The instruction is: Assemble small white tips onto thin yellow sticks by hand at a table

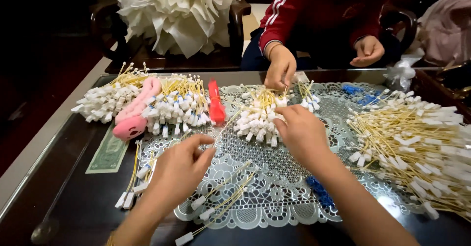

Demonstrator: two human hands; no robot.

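On the dark glass-topped desk (73,197), the right hand (300,130) reaches to the middle, its fingers curled over the near side of a heap of thin yellow cords with small white plastic tags (259,116) that lies on a pale grey lace mat (279,177); whether it grips any of them I cannot tell. The left hand (179,170) hovers nearer the front edge with thumb and forefinger pinched together, seemingly on a fine cord (too thin to be sure), just above a few loose tagged cords (223,197). Toward the right edge sprawls a far bigger pile of the same tagged cords (417,143), and toward the far left corner lie two more bundles around a pink plush toy (135,113). Across the far edge, another person's hand (280,67) in a red sleeve touches the central heap.
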